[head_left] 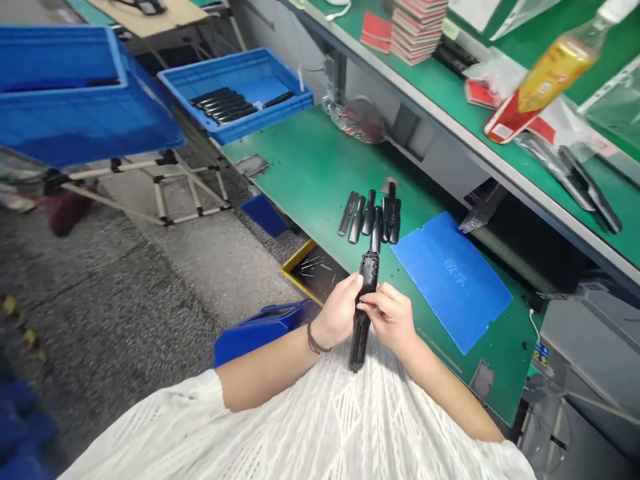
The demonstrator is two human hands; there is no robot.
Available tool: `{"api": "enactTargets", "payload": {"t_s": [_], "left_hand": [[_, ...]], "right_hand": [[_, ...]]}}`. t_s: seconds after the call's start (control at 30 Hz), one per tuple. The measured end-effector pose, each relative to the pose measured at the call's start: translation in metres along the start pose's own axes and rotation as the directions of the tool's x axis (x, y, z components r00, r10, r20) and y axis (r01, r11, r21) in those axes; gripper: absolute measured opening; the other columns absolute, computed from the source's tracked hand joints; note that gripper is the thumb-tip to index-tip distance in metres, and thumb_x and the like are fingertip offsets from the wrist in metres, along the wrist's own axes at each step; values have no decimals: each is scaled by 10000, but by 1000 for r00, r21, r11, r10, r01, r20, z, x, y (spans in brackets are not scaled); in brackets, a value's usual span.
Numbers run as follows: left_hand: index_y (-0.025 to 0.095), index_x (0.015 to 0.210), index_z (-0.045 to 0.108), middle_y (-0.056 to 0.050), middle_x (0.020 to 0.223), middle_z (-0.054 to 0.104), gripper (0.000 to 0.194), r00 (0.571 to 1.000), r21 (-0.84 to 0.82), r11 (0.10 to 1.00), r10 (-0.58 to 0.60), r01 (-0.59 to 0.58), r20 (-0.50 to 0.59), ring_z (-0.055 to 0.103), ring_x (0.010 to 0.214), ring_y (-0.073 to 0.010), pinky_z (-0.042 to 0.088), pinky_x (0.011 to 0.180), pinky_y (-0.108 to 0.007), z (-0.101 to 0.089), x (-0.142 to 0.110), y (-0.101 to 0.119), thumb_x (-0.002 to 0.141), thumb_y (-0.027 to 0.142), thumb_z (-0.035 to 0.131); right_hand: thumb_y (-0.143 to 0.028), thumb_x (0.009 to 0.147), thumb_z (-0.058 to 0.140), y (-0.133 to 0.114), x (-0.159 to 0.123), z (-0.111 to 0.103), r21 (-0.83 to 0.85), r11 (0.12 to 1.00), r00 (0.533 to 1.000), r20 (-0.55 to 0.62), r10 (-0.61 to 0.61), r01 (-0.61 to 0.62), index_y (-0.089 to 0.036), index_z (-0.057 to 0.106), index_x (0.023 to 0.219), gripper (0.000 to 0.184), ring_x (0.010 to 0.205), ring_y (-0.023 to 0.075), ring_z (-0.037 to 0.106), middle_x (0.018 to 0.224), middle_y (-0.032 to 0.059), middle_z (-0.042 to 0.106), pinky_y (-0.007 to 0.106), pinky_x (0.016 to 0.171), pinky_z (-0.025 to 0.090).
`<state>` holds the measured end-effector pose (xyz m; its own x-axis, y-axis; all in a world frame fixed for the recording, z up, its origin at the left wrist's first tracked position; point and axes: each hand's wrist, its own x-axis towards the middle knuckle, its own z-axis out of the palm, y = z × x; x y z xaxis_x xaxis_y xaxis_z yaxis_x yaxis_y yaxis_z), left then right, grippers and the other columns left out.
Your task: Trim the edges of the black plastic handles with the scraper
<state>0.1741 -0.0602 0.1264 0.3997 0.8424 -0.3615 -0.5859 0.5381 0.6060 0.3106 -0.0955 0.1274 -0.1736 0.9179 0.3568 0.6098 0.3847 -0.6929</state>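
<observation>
A long black plastic handle part (363,307) stands nearly upright in front of me, held by both hands. My left hand (340,312) is wrapped round its left side, a dark band on that wrist. My right hand (391,317) pinches it from the right, fingertips pressed on its middle. Just beyond, several similar black parts (371,215) lie side by side on the green bench (310,167).
A blue mat (453,280) lies right of the hands. A blue tray with black parts (235,93) sits at the bench's far end, a larger blue crate (75,93) on a stand at left. The upper shelf (450,73) carries red stacked cards (417,30), a bottle (545,77) and plastic bags.
</observation>
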Motion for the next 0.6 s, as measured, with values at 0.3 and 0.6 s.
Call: {"api": "enactTargets", "payload": {"t_s": [0.3, 0.6], "left_hand": [[108, 1056, 643, -104, 925, 694, 309, 955, -252, 965, -9, -69, -297, 669, 742, -172, 579, 732, -327, -60, -23, 34, 1034, 406, 569], [105, 1182, 638, -101, 950, 696, 378, 835, -318, 885, 128, -340, -536, 692, 766, -171, 609, 758, -339, -91, -56, 94, 1112, 352, 360]], "right_hand": [[-142, 970, 649, -22, 28, 23, 219, 972, 996, -34, -78, 83, -163, 700, 1018, 73, 785, 65, 582, 901, 13, 651, 214, 720, 459], [-269, 974, 689, -28, 37, 62, 260, 881, 858, 235, -456, 396, -171, 606, 1231, 287, 787, 67, 551, 913, 15, 620, 225, 705, 432]]}}
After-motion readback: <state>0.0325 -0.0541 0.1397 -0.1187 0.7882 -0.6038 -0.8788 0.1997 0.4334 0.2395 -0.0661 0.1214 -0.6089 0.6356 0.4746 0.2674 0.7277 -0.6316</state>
